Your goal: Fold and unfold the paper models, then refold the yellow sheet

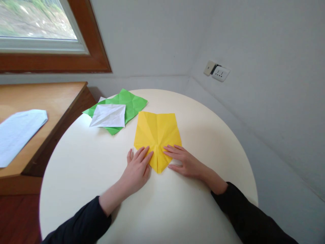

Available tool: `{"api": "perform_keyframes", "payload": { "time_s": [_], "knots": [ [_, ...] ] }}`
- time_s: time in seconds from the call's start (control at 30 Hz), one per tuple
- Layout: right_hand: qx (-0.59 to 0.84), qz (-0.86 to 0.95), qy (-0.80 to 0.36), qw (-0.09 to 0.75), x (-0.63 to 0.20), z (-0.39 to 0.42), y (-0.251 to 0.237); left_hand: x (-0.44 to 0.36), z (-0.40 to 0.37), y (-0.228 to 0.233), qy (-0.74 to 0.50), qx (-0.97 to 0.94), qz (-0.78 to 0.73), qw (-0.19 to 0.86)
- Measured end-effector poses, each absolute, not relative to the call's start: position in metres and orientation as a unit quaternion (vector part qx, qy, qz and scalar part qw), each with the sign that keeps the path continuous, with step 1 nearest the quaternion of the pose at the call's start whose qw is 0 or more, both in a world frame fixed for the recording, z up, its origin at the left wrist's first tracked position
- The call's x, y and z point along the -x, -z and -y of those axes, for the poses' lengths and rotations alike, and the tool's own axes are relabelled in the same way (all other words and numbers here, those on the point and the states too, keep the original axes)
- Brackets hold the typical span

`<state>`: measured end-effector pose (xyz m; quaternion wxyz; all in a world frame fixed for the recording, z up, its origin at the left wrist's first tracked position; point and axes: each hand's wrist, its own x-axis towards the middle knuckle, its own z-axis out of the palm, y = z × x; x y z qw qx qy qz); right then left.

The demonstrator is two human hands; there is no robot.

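A yellow sheet of folded paper (157,130) lies on the round white table in front of me. Creases fan out across it, its two lower sides are folded inward along a middle line, and its lower end narrows to a blunt point. My left hand (137,167) rests at its lower left side, fingers spread with the tips on the paper. On the opposite side my right hand (186,161) lies with its fingers stretched over the lower right edge and the thumb by the table. Neither hand grips the paper.
Behind and to the left, a creased green paper (134,103) lies under a white folded paper (109,115) on the round table (81,162). A wooden desk (58,98) with a pale paper (22,130) stands at left. Walls and a socket (220,73) are beyond.
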<state>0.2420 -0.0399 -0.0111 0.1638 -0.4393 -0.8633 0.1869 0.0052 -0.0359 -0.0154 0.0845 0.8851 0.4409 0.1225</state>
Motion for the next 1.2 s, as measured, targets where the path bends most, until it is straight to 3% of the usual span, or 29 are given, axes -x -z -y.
{"api": "perform_keyframes", "payload": {
  "time_s": [1.2],
  "knots": [
    [0.426, 0.868, -0.135, 0.219, -0.244, 0.04, 0.019, -0.005, 0.034, 0.01, -0.166, -0.879, -0.44, 0.087]
  ]
}}
